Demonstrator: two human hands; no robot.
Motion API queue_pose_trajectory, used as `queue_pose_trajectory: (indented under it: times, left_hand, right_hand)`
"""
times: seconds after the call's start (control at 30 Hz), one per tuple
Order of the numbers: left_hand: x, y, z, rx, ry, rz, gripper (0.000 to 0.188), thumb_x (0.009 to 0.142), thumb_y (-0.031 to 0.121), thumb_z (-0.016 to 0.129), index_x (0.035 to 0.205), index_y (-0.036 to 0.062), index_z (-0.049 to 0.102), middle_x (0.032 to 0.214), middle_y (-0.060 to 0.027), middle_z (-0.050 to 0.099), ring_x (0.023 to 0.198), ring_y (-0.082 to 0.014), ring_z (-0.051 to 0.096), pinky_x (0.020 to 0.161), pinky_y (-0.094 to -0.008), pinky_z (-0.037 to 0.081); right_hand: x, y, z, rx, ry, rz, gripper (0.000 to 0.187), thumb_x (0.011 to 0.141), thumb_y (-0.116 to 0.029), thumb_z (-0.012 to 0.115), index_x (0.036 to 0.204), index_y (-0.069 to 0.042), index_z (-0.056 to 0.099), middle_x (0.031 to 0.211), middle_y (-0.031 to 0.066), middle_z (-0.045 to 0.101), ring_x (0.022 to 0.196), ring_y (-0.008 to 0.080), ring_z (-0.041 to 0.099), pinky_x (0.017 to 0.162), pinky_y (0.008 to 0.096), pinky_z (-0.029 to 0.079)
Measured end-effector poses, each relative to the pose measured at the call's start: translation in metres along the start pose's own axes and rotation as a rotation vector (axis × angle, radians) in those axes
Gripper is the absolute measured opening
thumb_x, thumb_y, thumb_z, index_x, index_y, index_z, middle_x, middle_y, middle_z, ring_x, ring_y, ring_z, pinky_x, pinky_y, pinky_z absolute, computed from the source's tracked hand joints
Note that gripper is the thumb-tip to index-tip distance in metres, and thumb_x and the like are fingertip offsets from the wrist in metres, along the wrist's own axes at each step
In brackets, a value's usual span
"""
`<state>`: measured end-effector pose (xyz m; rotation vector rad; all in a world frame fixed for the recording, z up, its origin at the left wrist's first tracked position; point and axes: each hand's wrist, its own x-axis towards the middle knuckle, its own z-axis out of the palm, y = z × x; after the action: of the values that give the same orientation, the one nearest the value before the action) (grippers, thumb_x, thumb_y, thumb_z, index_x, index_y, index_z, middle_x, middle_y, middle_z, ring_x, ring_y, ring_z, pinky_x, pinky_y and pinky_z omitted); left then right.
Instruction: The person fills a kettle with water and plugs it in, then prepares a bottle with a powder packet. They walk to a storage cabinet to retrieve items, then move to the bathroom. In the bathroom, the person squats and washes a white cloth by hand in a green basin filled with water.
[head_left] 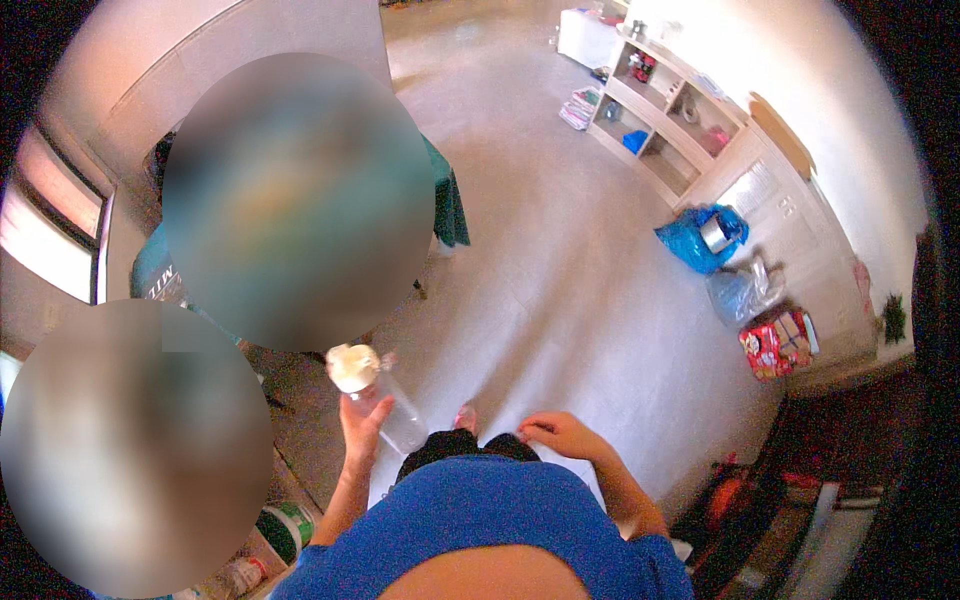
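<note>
My left hand point(362, 425) is closed around a clear, see-through bottle point(404, 420) with a wide cream-coloured cap point(354, 367). The bottle tilts, its capped end toward the upper left and its base toward my lap. A small part sticks out beside the cap, too unclear to name. In front of my right thigh, my right hand point(562, 433) hovers with its fingers loosely bent and nothing visible in them. It is apart from the bottle.
Two large blurred patches hide much of the left side. A dark green cloth point(448, 195) hangs beside one. Along the right wall stand a shelf unit point(665, 120), a blue bag point(690, 240), a clear bag point(740, 295) and a red patterned bag point(775, 347). A green container point(287, 528) sits lower left.
</note>
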<state>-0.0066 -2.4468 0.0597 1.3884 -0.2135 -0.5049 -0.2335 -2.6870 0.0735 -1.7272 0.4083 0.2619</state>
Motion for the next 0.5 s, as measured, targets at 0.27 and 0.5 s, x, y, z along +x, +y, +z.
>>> queue_pose_trajectory:
  times: [0.27,0.5]
  left_hand:
    - [0.213,0.006,0.166,0.151,-0.21,0.068,0.071,0.062,0.009,0.074,0.121,0.0011,0.035,0.116,-0.0083,0.048,0.106,-0.0183,0.045,0.091,-0.0327,0.035]
    - [0.344,0.025,0.288,0.031,0.011,0.002,0.071,0.064,0.006,0.072,0.123,0.0017,0.033,0.118,-0.0091,0.047,0.108,-0.0203,0.046,0.092,-0.0352,0.036]
  right_hand:
    - [0.041,-0.006,-0.295,-0.271,0.258,0.266,0.026,0.081,-0.019,0.057,0.101,-0.002,0.057,0.091,0.0105,0.062,0.085,0.0159,0.058,0.071,0.0285,0.047]
    - [0.225,-0.018,-0.512,-1.017,0.199,0.218,0.034,0.077,-0.026,0.057,0.103,-0.004,0.056,0.093,0.0184,0.06,0.084,0.0302,0.058,0.076,0.037,0.045]
